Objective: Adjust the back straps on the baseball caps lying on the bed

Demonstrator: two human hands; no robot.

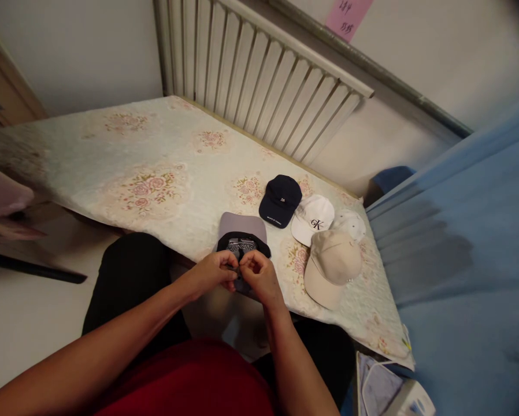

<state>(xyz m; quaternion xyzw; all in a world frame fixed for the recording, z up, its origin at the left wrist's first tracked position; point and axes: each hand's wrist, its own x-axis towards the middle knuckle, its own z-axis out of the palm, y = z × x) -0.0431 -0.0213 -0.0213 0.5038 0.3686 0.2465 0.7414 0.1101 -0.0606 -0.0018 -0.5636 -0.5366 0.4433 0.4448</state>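
Note:
A grey baseball cap [243, 225] lies upside down at the near edge of the bed, its brim pointing away from me and its dark inside showing. Both my hands meet at the back of this cap. My left hand [220, 270] is closed in a pinch on the cap's back edge. Beside it, my right hand [259, 276] pinches the same part, with the fingertips almost touching those of the left. Whatever small piece sits between the fingertips is hidden. To the right rest a navy cap [281, 199], a white cap with black letters [314, 218] and a beige cap [334, 263].
Another white cap [350, 224] sits partly behind the beige one. A flowered cover [190, 173] spreads over the bed. Along the wall runs a radiator [251, 75]. A blue curtain [459, 254] hangs at right, and a white device with a cord [409, 398] stands low at right.

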